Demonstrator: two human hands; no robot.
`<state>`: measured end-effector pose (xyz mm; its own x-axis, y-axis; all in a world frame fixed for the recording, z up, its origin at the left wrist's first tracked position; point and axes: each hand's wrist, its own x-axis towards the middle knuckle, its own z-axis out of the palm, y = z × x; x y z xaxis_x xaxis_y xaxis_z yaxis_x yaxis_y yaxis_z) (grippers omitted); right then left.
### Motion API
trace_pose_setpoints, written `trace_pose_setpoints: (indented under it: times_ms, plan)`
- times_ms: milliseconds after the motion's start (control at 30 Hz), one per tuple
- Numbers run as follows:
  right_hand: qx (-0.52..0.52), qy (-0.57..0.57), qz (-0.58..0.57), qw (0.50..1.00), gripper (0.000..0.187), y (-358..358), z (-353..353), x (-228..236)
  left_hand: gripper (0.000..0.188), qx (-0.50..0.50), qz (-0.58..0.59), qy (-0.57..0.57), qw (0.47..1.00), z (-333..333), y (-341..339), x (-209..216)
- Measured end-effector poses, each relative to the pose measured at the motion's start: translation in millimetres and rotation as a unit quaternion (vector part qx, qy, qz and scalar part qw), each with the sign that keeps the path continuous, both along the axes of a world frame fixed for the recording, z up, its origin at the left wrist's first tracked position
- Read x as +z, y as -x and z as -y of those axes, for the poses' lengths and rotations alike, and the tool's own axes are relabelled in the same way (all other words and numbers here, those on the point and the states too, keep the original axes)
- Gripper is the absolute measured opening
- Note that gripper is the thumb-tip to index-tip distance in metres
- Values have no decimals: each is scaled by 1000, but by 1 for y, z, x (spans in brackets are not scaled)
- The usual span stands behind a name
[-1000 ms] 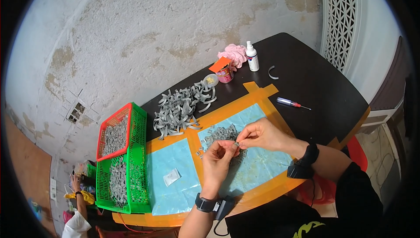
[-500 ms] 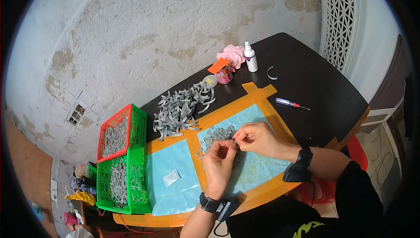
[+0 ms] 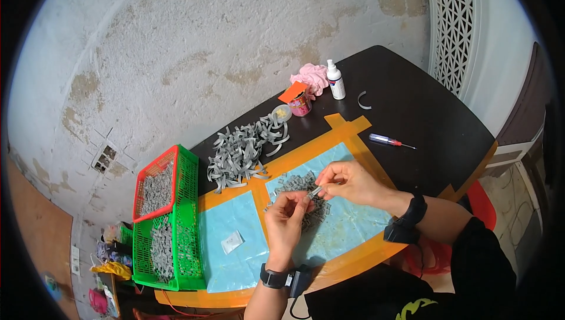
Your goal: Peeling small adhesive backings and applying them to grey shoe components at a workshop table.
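Both hands mid-mat, edges well apart

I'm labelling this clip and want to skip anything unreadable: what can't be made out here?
- Small grey piece, head view: pinched between left hand and right hand; too small, partly covered by fingers.
- Pile of small grey parts: hands hide part of it.
- Green basket contents: too small to tell single pieces.
- Clutter on the floor: blurred near the fisheye rim.
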<state>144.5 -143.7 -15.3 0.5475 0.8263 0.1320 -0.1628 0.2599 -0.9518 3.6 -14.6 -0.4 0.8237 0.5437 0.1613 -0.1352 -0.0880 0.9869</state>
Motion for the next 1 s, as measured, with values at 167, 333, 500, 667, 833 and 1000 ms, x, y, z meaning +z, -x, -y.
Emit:
trace_pose_setpoints:
  times_ms: [167, 333, 500, 667, 833, 1000]
  plan:
    - [35, 45, 190, 980, 12, 2, -1, 11, 8, -29, -45, -27, 998, -4, 2, -2]
    - [96, 60, 60, 992, 12, -4, 2, 3, 9, -57, -43, -40, 997, -2, 5, 4]
    - [98, 34, 29, 994, 12, -2, 4, 11, 22, -68, 18, 64, 995, -1, 4, 8]
    - [181, 2, -150, 972, 17, 2, 6, 9, 29, -102, 46, -14, 994, -6, 3, 3]
    - [139, -14, -120, 983, 17, 6, 4, 4, 17, -86, 63, -32, 994, 0, 0, 1]
    - [68, -14, 22, 997, 24, 3, 5, 18, 13, -63, 11, 51, 997, -1, 2, -3]
